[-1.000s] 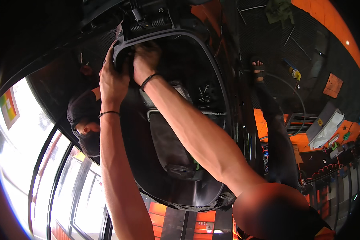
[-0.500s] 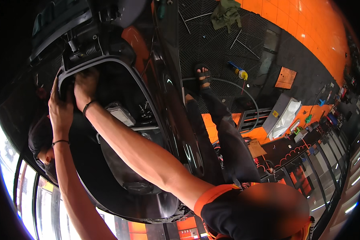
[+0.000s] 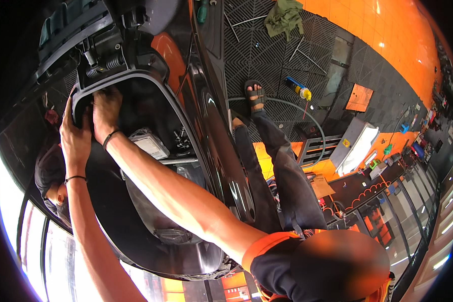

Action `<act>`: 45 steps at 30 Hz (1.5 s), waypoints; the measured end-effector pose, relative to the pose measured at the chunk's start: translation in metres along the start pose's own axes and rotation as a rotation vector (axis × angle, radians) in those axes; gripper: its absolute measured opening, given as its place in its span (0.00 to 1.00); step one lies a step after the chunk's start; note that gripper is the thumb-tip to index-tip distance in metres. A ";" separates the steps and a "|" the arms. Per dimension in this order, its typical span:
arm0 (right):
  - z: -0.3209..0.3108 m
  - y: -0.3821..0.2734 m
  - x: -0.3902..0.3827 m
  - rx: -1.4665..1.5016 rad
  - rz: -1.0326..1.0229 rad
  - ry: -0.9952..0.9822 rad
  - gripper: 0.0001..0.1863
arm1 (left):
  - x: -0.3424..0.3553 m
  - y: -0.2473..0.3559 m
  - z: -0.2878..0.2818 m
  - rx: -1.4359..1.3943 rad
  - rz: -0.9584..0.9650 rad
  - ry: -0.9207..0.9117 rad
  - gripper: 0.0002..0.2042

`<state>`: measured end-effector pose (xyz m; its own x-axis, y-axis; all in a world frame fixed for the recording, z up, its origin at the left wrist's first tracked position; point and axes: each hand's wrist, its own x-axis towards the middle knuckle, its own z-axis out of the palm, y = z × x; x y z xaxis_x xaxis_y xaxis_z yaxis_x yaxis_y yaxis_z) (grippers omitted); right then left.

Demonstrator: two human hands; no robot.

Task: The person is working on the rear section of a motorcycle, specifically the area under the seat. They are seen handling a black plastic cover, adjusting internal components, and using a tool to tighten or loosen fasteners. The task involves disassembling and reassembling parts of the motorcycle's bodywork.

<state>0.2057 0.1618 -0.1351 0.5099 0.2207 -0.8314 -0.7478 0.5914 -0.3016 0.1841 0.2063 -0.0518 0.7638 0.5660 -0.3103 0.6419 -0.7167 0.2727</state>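
- We stretch both arms over an open black storage compartment (image 3: 113,211) in a glossy dark vehicle body (image 3: 231,171), left of the middle of the scene.
- Our left hand (image 3: 75,133) clasps the compartment's raised rim (image 3: 136,75) at its far left corner, fingers along the outside and thumb on the inner side.
- Our right hand (image 3: 106,110) reaches inside that same corner, close to the right of the left one; its fingertips sink into shadow, so we cannot tell whether they grasp anything.
- We wear a thin dark band (image 3: 75,177) on the left wrist and another on the right.
- Inside, right of our right wrist, we see a flat wrapped package (image 3: 150,145) with small metal parts (image 3: 182,138) just beside it.
- Beyond the far edge we see a coil spring (image 3: 115,61).
- To our left, another person (image 3: 48,176) in a dark top is near the vehicle.
- On the right we see a sandalled foot (image 3: 255,95), a blue-and-yellow can (image 3: 299,88) and, farther off, a green cloth (image 3: 284,19) on black matting (image 3: 272,60).
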 end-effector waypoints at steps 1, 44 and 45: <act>-0.001 0.000 0.001 -0.003 0.028 -0.017 0.13 | -0.001 0.003 -0.002 -0.008 -0.029 -0.012 0.25; 0.007 -0.020 -0.001 0.135 0.131 -0.005 0.02 | -0.002 -0.002 0.000 0.017 -0.059 -0.021 0.26; 0.008 -0.016 0.002 0.130 0.106 -0.003 0.02 | -0.001 -0.007 0.001 -0.011 -0.045 -0.018 0.26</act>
<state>0.2221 0.1587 -0.1283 0.4322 0.2893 -0.8541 -0.7364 0.6599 -0.1491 0.1785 0.2104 -0.0542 0.7331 0.5897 -0.3387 0.6761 -0.6861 0.2687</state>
